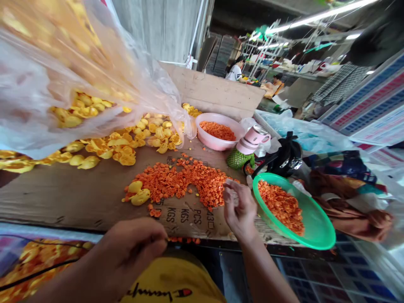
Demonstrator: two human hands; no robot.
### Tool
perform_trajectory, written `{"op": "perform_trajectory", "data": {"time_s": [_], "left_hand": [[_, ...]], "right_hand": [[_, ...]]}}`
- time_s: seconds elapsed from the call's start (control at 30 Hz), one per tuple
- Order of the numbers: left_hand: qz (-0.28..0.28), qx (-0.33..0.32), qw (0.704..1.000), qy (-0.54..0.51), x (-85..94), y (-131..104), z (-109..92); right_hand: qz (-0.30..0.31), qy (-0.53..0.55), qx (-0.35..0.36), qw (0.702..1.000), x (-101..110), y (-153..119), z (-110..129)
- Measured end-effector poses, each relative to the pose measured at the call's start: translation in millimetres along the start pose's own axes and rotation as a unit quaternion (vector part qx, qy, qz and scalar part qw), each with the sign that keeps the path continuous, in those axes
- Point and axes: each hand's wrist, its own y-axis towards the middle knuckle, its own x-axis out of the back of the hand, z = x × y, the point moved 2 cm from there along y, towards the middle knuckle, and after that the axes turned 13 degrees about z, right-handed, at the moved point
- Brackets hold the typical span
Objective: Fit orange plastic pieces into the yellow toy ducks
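Observation:
My left hand (135,242) is held over the near edge of the cardboard-covered table, its fingers curled into a pinch; whatever lies between them is too small to make out. My right hand (241,206) is beside the right end of a pile of small orange pieces (176,179). White wrapping covers some of its fingertips, and the fingers bend inward, hiding what they may hold. Two yellow shell-like pieces (139,195) rest against the pile's left end. Just right of my right hand stands a green bowl (326,229) with orange pieces inside.
A large clear plastic bag (104,71) spills yellow shells (121,147) at the left. Behind the pile are a pink bowl (210,141) of orange pieces and a pink mug (254,134). A black bag (285,155) lies rightward. Two people sit in the background.

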Motion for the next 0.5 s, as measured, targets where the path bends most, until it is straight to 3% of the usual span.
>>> {"op": "perform_trajectory", "data": {"time_s": [0.03,0.13,0.2,0.27,0.4,0.5], "left_hand": [[0.008,0.011,1.0,-0.007,-5.8,6,12],[-0.122,0.06,0.99,0.041,-24.3,15,51],[-0.183,0.048,0.975,0.12,-38.5,20,67],[-0.187,0.035,0.962,0.195,-51.4,29,72],[-0.144,0.043,0.951,0.272,-66.9,50,75],[-0.127,0.073,0.948,0.282,-72.8,56,92]], "right_hand": [[0.036,-0.035,-0.044,0.998,-15,-1,-14],[0.09,-0.118,-0.174,0.974,-45,-3,-52],[0.103,-0.165,-0.21,0.958,-60,1,-62],[0.147,-0.195,-0.191,0.951,-77,10,-57],[0.302,-0.197,-0.098,0.928,-116,23,-39],[0.323,-0.195,-0.069,0.924,-124,18,-44]]}}
